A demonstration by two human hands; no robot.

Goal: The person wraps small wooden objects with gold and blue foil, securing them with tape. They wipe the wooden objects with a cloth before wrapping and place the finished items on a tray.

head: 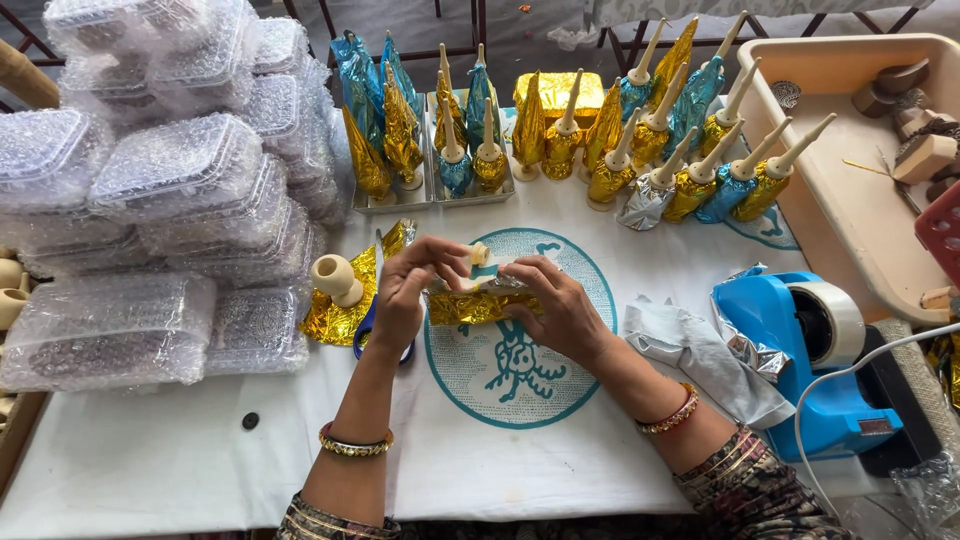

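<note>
Head view is showing, at the middle of the frame, the left hand (405, 290) and right hand (555, 305) pinching gold foil (470, 305) around a cream cone (480, 255); keeping the foil taut and smooth seems key.

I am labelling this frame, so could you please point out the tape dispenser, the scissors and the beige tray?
tape dispenser (775, 330): head view, on its blue body.
scissors (366, 325): head view, on the blue handle.
beige tray (800, 195): head view, on its near wall.
</note>
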